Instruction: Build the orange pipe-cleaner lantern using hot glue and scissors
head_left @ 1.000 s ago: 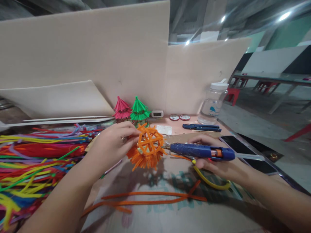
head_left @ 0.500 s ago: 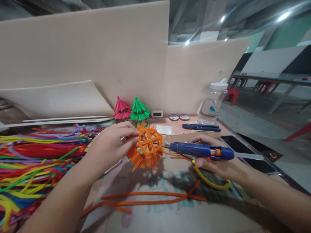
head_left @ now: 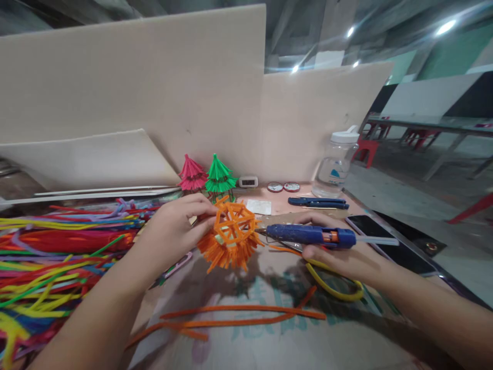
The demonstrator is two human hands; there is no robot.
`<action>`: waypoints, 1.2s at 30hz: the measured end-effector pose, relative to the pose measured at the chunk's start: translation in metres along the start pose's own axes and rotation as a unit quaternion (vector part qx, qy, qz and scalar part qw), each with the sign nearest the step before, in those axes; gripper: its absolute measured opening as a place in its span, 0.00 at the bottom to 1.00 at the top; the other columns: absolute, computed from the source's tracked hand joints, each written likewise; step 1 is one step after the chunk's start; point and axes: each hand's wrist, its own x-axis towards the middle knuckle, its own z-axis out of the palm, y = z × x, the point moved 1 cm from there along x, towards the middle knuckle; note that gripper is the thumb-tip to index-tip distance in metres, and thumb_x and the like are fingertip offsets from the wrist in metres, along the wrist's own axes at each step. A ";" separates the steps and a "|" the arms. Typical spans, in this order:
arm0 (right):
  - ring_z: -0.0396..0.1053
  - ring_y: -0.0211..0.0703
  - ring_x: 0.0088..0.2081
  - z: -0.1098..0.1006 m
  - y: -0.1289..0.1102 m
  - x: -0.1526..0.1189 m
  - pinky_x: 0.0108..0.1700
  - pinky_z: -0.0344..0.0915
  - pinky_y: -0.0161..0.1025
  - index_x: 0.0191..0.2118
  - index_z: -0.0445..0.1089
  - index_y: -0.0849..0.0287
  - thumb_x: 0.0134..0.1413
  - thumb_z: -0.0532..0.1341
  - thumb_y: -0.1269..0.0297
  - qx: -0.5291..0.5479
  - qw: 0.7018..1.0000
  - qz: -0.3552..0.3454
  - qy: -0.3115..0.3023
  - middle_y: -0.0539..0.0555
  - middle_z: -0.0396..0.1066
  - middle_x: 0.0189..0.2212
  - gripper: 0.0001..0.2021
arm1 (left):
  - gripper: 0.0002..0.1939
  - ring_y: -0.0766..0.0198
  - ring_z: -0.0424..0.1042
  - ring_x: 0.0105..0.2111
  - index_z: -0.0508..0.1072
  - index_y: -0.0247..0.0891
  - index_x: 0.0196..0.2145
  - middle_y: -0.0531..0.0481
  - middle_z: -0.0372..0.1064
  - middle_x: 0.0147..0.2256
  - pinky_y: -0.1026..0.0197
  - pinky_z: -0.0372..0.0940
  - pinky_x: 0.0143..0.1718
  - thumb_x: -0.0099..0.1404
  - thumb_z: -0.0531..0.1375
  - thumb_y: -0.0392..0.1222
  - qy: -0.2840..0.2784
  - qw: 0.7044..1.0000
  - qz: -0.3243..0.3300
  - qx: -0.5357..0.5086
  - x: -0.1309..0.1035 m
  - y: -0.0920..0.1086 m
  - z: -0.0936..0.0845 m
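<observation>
Between thumb and fingers, my left hand [head_left: 181,223] pinches an orange pipe-cleaner piece [head_left: 235,226], which has an open lattice on top and a fringed skirt below. My right hand [head_left: 335,246] is wrapped round a blue glue gun [head_left: 300,234], its nozzle pointing left at the right side of the lattice. A clear glue stick [head_left: 377,240] sticks out of the gun's back end. Under my right hand lie yellow-handled scissors [head_left: 339,295], partly hidden. Orange strips [head_left: 239,322] lie on the board in front of the piece.
Coloured pipe cleaners [head_left: 61,267] are heaped at the left. Pink [head_left: 191,174] and green [head_left: 220,177] tree-like pieces stand at the back, near a small white clock [head_left: 248,182]. A blue cutter [head_left: 318,203], water bottle [head_left: 334,167] and phone [head_left: 373,231] are at the right.
The glue gun has shifted slightly left in my right hand, and its glue stick shows more. The orange piece has moved a little left and turned slightly in my left hand.
</observation>
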 end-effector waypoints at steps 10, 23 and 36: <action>0.75 0.55 0.44 -0.011 0.084 0.062 0.47 0.70 0.46 0.37 0.77 0.55 0.53 0.67 0.50 -0.100 0.983 0.138 0.062 0.55 0.79 0.36 0.14 | 0.12 0.58 0.75 0.36 0.81 0.39 0.30 0.49 0.77 0.32 0.62 0.67 0.35 0.61 0.59 0.46 -0.043 0.971 -0.137 -0.190 0.007 0.007 0.041; 0.72 0.48 0.48 0.028 0.147 0.134 0.49 0.72 0.51 0.55 0.68 0.60 0.65 0.61 0.59 -0.105 0.978 0.178 0.002 0.58 0.70 0.53 0.17 | 0.13 0.54 0.78 0.42 0.82 0.43 0.40 0.48 0.81 0.43 0.57 0.71 0.43 0.60 0.63 0.47 -0.140 0.938 -0.179 -0.263 0.008 -0.008 0.040; 0.75 0.52 0.42 -0.039 0.094 0.059 0.46 0.68 0.44 0.40 0.77 0.59 0.59 0.61 0.65 -0.220 0.964 0.108 0.102 0.58 0.79 0.40 0.08 | 0.11 0.62 0.74 0.28 0.75 0.41 0.40 0.51 0.78 0.31 0.64 0.64 0.27 0.66 0.59 0.49 0.037 0.977 -0.162 -0.132 -0.002 0.012 0.012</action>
